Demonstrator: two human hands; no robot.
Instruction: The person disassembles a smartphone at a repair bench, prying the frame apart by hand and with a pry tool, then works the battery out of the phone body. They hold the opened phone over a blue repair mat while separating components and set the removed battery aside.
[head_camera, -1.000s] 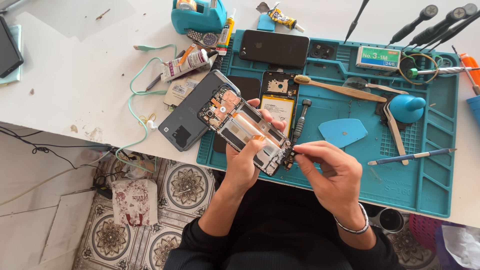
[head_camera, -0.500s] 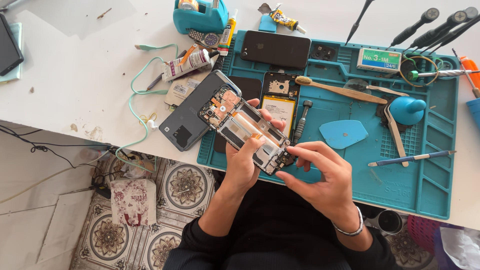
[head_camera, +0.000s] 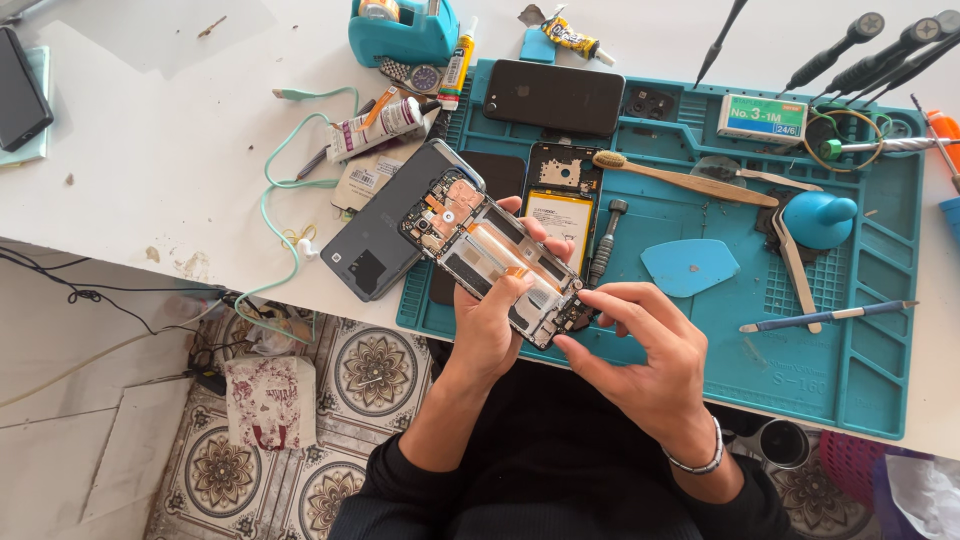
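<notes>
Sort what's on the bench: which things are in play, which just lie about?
In play: opened phone frame, held by left hand; right hand pinching its lower end.

Lying about: grey back cover, toothbrush, blue pick, tweezers, black phone, glue tube.

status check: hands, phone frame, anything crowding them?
Left hand grips opened phone frame from beneath. Right hand fingertips pinch at its lower end. Grey back cover lies beside it on the table edge; blue pick lies apart.

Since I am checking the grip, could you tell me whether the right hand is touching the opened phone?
Touching: the head view shows the right hand with fingertips on the lower end of the opened phone.
</notes>
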